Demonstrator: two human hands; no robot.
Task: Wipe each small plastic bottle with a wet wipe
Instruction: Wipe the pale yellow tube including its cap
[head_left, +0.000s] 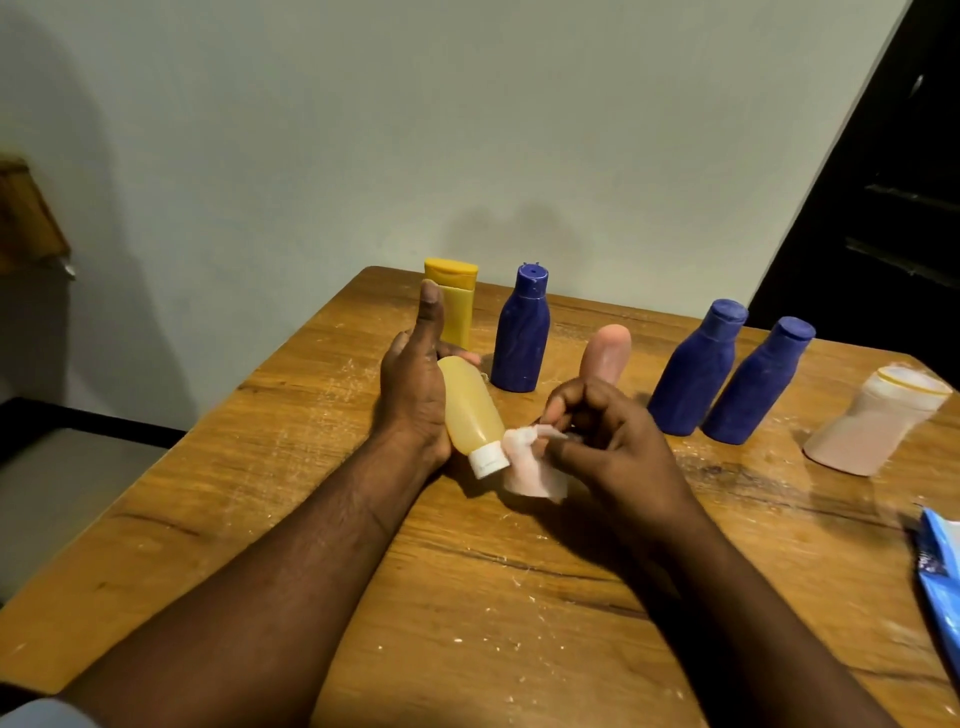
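Observation:
My left hand (413, 384) holds a pale yellow translucent bottle (470, 408) with a white cap, tilted cap-down toward me above the table. My right hand (608, 434) pinches a crumpled white wet wipe (530, 467) right beside the cap. Behind stand a yellow bottle (454, 304), a dark blue bottle (522, 335), a pink bottle (605, 353) partly hidden by my right hand, two more dark blue bottles (696, 369) (756, 382), and a clear pinkish bottle (872, 428) standing upside down at the right.
The wooden table (291, 467) is scratched and dusted with white flecks. A blue wipe packet (943, 577) lies at its right edge. A pale wall rises close behind the table, and a dark doorway (883, 208) is at the far right.

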